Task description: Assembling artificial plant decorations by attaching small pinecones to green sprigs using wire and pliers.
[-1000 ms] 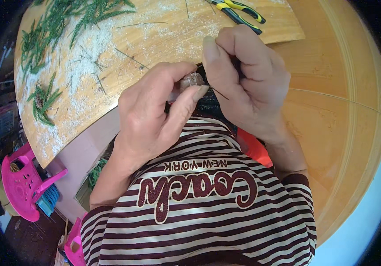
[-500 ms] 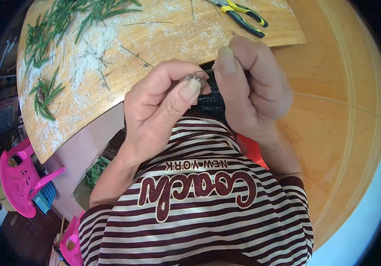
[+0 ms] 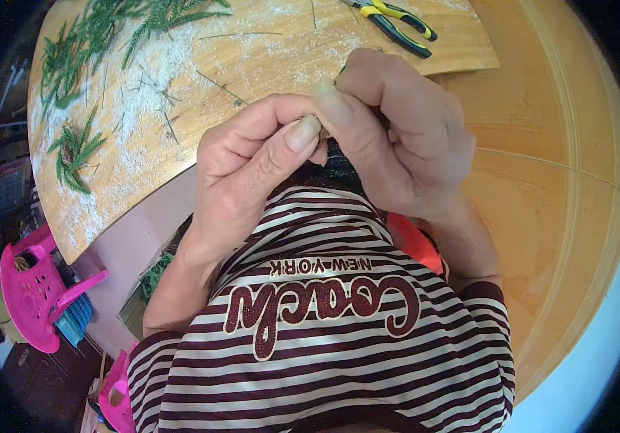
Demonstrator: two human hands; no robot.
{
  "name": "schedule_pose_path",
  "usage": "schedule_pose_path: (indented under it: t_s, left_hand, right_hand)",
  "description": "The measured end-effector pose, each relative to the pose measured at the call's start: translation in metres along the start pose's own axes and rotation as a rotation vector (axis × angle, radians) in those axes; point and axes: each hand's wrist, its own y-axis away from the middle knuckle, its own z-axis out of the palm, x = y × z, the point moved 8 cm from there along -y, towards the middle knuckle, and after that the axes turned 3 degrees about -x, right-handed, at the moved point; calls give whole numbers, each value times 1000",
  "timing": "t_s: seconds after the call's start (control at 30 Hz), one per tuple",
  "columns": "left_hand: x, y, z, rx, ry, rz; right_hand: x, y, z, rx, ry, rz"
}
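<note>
My left hand (image 3: 246, 155) is closed in a pinch, thumb on top of a small brownish piece (image 3: 322, 136) that mostly hides under the fingers; its kind cannot be made out. Touching it from the right, my right hand (image 3: 411, 137) is closed too, thumb pressed against the curled forefinger. A bit of a thin dark wire or stem (image 3: 339, 73) pokes out above that thumb; the fingers cover the rest. Both hands are held in front of my striped shirt, just off the near edge of the wooden table (image 3: 266, 65).
Yellow-and-black pliers (image 3: 405, 30) lie at the table's far right. Green needle sprigs (image 3: 82, 54) and a sprig with a small brown cone (image 3: 72, 155) lie left, among white grains and thin dark stems (image 3: 222, 87). A pink plastic chair (image 3: 36, 292) stands lower left.
My right hand has moved left and slightly up, so its thumb now meets my left fingertips. The small piece and the thin wire between the hands are now more hidden.
</note>
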Motion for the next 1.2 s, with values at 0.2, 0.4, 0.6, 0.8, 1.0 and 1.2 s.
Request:
schedule_pose_path:
  t_s: [0.2, 0.4, 0.6, 0.8, 1.0, 1.2]
  left_hand:
    - [-6, 3, -5, -54, 94, -52]
    - [-7, 2, -7, -123, 55, -111]
    - [-10, 3, -8, -100, 72, -212]
    - [-4, -3, -13, -110, 39, -172]
    - [-6, -11, -15, -225, -9, -225]
    - [5, -18, -12, -290, -36, -251]
  right_hand:
    - [1, 0, 4, -135, -115, -43]
    - [1, -3, 4, -161, -141, -97]
    - [17, 4, 8, -258, -108, 17]
    - [10, -3, 2, -187, 53, -53]
    - [-4, -7, -4, -150, 293, -126]
    - [3, -10, 3, -320, 349, -221]
